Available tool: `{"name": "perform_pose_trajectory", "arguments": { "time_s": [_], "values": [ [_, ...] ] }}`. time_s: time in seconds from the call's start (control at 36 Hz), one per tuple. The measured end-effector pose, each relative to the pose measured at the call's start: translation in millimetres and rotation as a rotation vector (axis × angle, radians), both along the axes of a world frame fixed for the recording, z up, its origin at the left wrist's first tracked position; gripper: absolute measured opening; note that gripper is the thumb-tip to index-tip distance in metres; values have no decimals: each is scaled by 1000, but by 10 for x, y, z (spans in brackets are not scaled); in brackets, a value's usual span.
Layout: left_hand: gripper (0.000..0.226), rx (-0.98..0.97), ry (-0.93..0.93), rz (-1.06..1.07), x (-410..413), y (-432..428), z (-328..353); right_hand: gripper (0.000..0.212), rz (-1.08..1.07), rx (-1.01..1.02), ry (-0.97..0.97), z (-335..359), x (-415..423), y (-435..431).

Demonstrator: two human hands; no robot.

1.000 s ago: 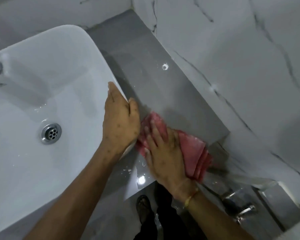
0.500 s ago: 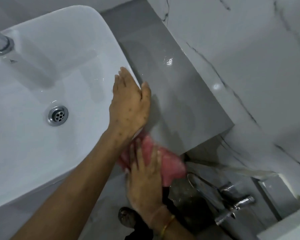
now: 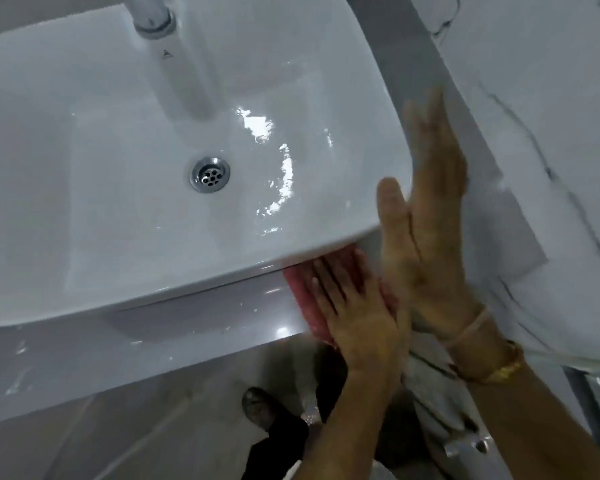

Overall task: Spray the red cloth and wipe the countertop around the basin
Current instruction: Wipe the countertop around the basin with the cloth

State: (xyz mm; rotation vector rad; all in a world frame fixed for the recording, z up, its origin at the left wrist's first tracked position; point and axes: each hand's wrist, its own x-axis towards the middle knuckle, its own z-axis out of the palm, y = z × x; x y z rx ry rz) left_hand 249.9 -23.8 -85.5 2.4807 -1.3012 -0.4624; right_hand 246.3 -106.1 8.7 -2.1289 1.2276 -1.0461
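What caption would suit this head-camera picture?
Left hand presses red cloth on the countertop under the basin's front corner; right hand open beside the rim.

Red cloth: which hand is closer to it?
Left. The left hand presses flat on the red cloth; the right hand is held open just right of it, against the white basin's corner.
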Motion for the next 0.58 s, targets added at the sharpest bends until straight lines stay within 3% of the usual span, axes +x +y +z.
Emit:
{"name": "perform_pose_trajectory", "arguments": {
  "time_s": [0.08,0.14,0.31,0.42,0.53,0.58],
  "values": [
    [85,114,11,-28,-1,-88,-97,55,151,29,407,-36,271,-106],
    [82,186,35,-75,17,-14,-166,56,123,-2,630,-108,314,-114],
    [60,90,-61,-41,883,705,-273,62,111,28,657,-108,300,-143],
    [62,245,-193,169,1892,1490,-246,65,136,55,680,-85,328,-121],
    [62,403,-237,205,2319,1711,-222,65,156,52,692,-62,397,-39],
    [63,304,-175,308,2191,1603,-229,67,219,49,726,-26,506,47]
  ]
}}
